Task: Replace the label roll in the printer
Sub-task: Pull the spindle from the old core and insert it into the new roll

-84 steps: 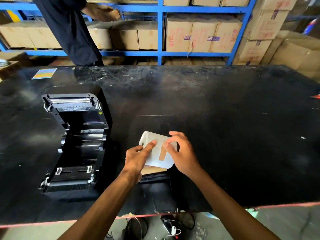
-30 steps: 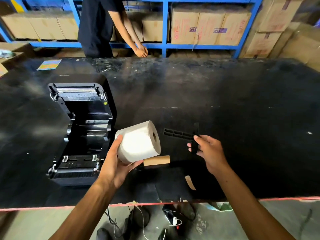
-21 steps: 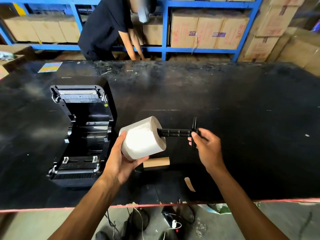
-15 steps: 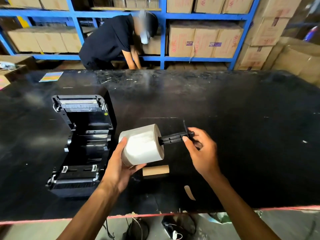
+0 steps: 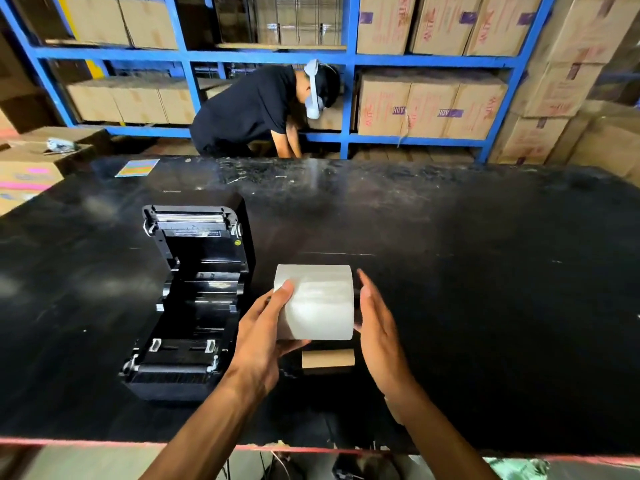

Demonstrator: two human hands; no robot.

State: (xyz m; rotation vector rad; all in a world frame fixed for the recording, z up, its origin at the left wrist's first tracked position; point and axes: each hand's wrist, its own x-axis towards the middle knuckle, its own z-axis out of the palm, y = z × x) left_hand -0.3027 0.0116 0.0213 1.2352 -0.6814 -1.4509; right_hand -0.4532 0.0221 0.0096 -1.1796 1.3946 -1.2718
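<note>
Label roll point(image 5: 317, 303) is held above the counter point(image 5: 485, 306), right beside the opened printer point(image 5: 194, 299): left hand point(image 5: 263, 334) gripped round it, right hand point(image 5: 377, 327) pressed flat, fingers unclenched, against its end.

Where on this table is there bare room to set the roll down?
The table is bare right of the right hand, and behind the roll. It's crowded between the printer and the cardboard core, under the left hand.
</note>
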